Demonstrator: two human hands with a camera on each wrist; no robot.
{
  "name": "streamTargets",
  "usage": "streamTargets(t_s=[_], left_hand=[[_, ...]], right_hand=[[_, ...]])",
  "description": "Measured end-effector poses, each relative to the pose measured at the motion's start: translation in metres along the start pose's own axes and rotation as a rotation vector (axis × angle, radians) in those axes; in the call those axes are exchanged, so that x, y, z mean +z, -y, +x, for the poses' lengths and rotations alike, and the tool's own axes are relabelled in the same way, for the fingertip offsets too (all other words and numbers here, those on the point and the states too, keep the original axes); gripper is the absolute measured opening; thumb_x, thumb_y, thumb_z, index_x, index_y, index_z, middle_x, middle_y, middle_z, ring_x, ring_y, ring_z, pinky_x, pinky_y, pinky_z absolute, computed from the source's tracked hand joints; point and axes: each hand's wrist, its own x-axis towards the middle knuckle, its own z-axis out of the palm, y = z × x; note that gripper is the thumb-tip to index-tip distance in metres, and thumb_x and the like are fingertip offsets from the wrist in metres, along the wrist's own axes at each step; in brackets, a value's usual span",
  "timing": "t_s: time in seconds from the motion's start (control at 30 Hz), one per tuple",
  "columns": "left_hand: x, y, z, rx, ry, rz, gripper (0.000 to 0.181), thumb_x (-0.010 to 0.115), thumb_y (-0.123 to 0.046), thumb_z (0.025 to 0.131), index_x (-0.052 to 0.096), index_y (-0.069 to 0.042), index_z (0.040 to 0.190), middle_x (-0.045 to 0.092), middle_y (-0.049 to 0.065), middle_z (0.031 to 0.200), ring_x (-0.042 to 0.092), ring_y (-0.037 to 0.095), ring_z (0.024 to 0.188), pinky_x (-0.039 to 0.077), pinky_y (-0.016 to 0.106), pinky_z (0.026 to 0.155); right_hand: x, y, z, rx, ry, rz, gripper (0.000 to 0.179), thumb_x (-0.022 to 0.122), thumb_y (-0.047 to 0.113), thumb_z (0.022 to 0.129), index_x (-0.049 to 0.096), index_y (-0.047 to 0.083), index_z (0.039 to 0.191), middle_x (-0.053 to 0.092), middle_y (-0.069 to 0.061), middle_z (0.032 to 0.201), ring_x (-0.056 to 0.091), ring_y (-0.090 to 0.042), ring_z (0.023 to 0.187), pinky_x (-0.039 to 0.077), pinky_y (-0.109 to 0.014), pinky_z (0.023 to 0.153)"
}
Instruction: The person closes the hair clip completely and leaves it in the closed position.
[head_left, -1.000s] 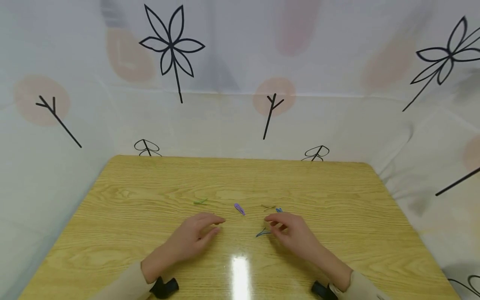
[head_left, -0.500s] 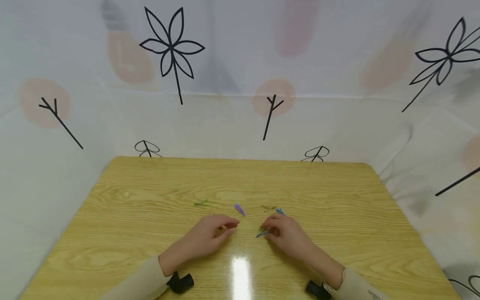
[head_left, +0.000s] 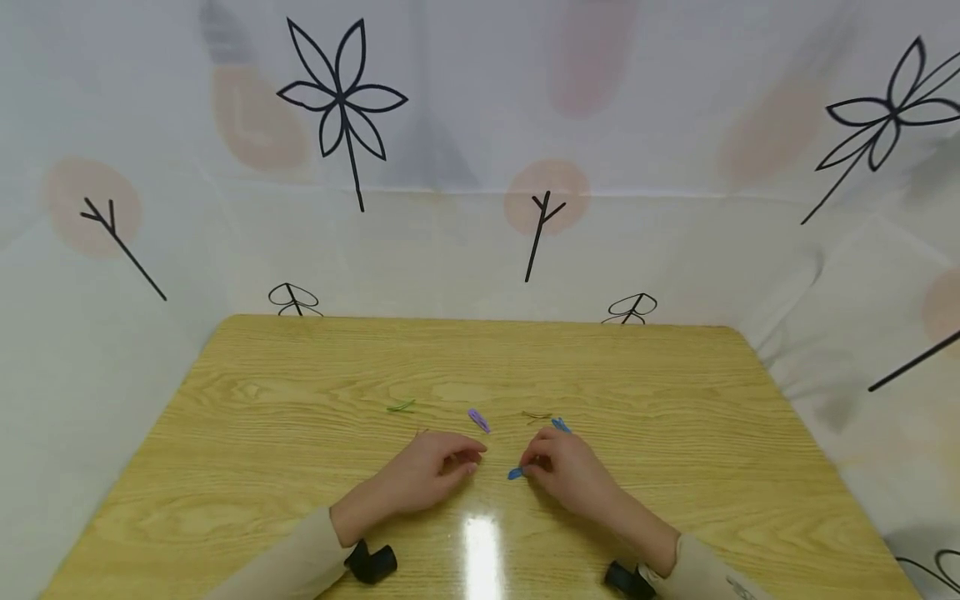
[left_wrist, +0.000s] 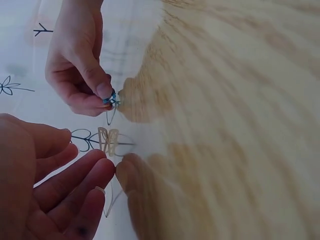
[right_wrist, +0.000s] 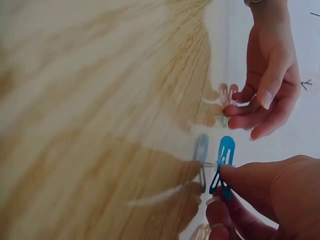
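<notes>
In the head view, my right hand (head_left: 572, 473) pinches one end of a blue snap hair clip (head_left: 515, 473) between thumb and fingers, low over the table. The right wrist view shows that blue clip at full length, its slotted body angled up from my fingertips. My left hand (head_left: 433, 473) is across from it, thumb and fingers loosely bent with a gap and nothing between them. Just beyond the hands lie a purple hair clip (head_left: 478, 420), a brownish clip (head_left: 537, 414) and another blue clip (head_left: 561, 425), partly covered by my right hand.
A green clip (head_left: 401, 407) lies farther left on the wooden table (head_left: 480, 358). A pinkish clip (right_wrist: 228, 94) is partly hidden behind the left hand in the right wrist view. White patterned cloth (head_left: 450, 250) surrounds the table's back and sides.
My left hand has moved right, toward the middle. My right hand has come slightly left and taken hold of the near blue clip, which is now turned to show its flat face.
</notes>
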Motion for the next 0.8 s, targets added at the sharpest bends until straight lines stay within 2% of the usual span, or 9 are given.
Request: streamTargets(t_s=[0.2,0.47,0.67,0.8], left_hand=[[-0.001,-0.003,0.002,0.006,0.006,0.000,0.027,0.061,-0.019,0.101,0.068,-0.009,0.125,0.071,-0.005,0.109,0.063,0.001,0.097,0.052,0.023,0.081],[-0.001,-0.011,0.004,-0.005,0.012,0.050,0.024,0.064,-0.032,0.099,0.072,-0.015,0.115,0.069,-0.014,0.099,0.062,-0.003,0.090,0.051,0.022,0.077],[-0.002,-0.013,0.006,-0.032,0.008,0.050,0.016,0.065,-0.029,0.099,0.074,-0.019,0.108,0.069,-0.017,0.094,0.062,-0.002,0.088,0.051,0.023,0.075],[-0.001,-0.012,0.006,-0.024,-0.003,0.054,0.014,0.066,-0.028,0.098,0.074,-0.019,0.105,0.069,-0.016,0.092,0.061,-0.002,0.083,0.050,0.022,0.072]], right_hand=[[0.001,0.007,0.001,-0.024,-0.059,0.031,0.013,0.078,0.009,0.086,0.072,0.019,0.082,0.060,0.013,0.087,0.054,-0.003,0.075,0.049,-0.024,0.067],[0.006,0.018,0.004,-0.086,-0.165,0.049,0.018,0.078,0.000,0.083,0.070,0.016,0.081,0.062,0.010,0.090,0.061,-0.007,0.079,0.053,-0.024,0.071],[0.008,0.027,0.006,-0.058,-0.199,0.042,0.017,0.079,0.003,0.083,0.071,0.017,0.083,0.062,0.012,0.089,0.061,-0.009,0.080,0.053,-0.026,0.072],[0.010,0.031,0.006,-0.052,-0.204,0.052,0.016,0.079,0.002,0.082,0.071,0.016,0.082,0.062,0.011,0.089,0.061,-0.010,0.080,0.053,-0.026,0.071]])
